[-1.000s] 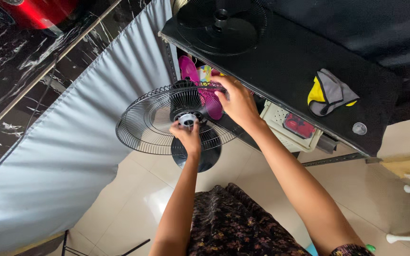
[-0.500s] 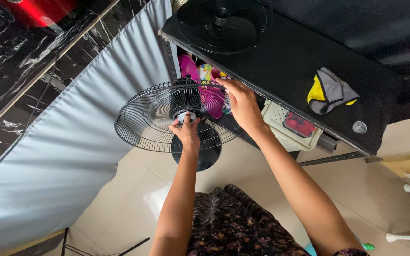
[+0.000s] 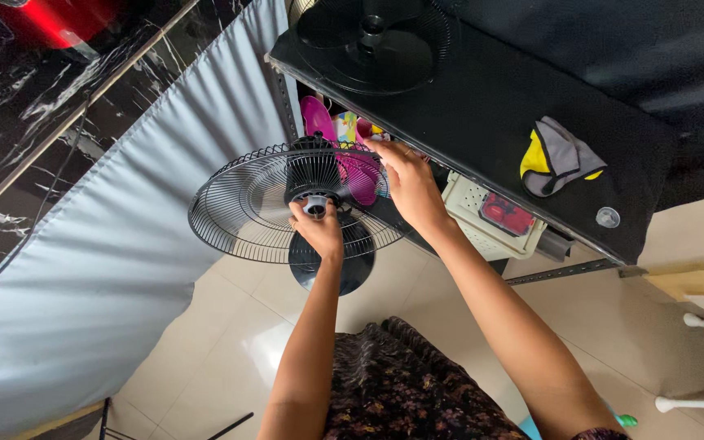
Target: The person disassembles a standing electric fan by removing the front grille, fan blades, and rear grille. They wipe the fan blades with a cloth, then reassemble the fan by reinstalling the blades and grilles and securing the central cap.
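A black wire fan guard stands on its round base above the pale tiled floor, just beside a black table. The left hand is at the middle of the guard, with the fingers curled around the small grey hub on the motor shaft; it seems to pinch this hub, but the fingertips are partly hidden, so the grip is not fully clear. The right hand reaches to the far side of the guard, near the table edge, with the fingers bent over the wire rim; I cannot tell if it really closes on the wire. Behind the guard, under the table, there are pink sandals. On the table lie another fan guard with blades and a grey and yellow cloth. A grey curtain hangs at the left side.
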